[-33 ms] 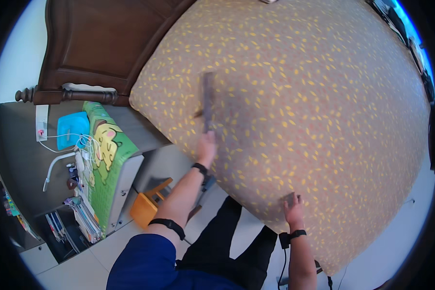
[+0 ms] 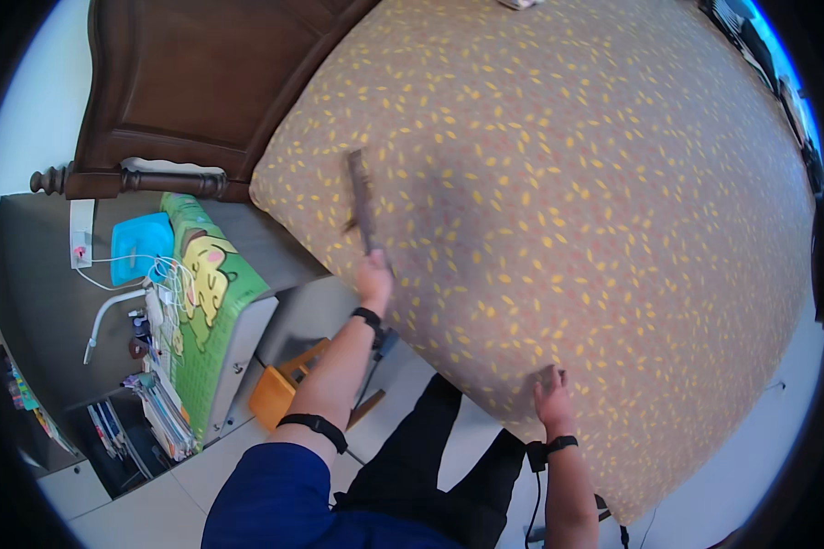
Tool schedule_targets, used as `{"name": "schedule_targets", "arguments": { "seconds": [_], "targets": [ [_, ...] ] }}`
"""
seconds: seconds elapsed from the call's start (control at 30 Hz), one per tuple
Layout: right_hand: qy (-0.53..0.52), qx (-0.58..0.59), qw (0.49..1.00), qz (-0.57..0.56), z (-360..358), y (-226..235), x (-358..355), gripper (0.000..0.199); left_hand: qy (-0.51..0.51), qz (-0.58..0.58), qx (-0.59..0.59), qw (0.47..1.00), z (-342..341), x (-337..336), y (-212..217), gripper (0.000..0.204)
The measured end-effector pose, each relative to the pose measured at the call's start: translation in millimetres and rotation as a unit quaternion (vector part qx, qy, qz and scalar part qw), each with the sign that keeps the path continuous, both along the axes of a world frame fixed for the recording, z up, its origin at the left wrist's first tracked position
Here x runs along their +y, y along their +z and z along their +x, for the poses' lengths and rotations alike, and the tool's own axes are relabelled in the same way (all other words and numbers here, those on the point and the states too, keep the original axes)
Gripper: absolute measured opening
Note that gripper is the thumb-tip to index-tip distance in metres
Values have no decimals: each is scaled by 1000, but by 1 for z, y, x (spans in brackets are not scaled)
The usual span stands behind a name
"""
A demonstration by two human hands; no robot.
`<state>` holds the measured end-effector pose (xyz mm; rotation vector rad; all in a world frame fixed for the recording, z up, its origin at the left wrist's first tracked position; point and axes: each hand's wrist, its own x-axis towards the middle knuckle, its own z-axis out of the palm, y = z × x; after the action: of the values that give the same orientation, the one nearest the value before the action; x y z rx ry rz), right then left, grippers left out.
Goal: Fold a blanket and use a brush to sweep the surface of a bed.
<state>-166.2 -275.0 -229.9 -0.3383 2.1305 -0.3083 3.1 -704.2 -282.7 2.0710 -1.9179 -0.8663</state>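
My left hand (image 2: 374, 282) is closed round the handle end of a long, dark, narrow brush (image 2: 361, 199). The brush points away from me over a bed (image 2: 558, 220) with a fitted brown sheet of small yellow leaves. Bristles seem to show along its left side, slightly blurred; whether they touch the sheet I cannot tell. Near the bed's front edge, my right hand (image 2: 552, 403) rests on the sheet with fingers apart and nothing in it. Black bands sit on both wrists.
A dark wooden headboard (image 2: 183, 82) rises at the far left. Beside it stands a desk with a green cartoon-print cover (image 2: 212, 302), a blue tray (image 2: 142, 247), a white lamp (image 2: 101, 320) and cables. An orange wooden chair (image 2: 273, 395) stands between desk and bed.
My left hand has swept the brush to the left, toward the bed's headboard side, and the brush tilts more leftward. The right hand stays almost in place.
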Motion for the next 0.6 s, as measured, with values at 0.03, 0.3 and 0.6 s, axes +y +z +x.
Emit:
{"name": "schedule_targets", "arguments": {
  "seconds": [0.03, 0.3, 0.6],
  "targets": [
    [8, -5, 1000, -7, 9, -2, -22, 62, 52, -70, -86, 992, 33, -36, 1, 47],
    [102, 80, 987, -99, 7, -18, -130, 64, -55, 48, 188, 979, -80, -31, 35, 32],
    [217, 78, 970, 74, 19, -11, -177, 81, -275, 233, 261, 895, -116, -34, 1, 39]
  ]
}}
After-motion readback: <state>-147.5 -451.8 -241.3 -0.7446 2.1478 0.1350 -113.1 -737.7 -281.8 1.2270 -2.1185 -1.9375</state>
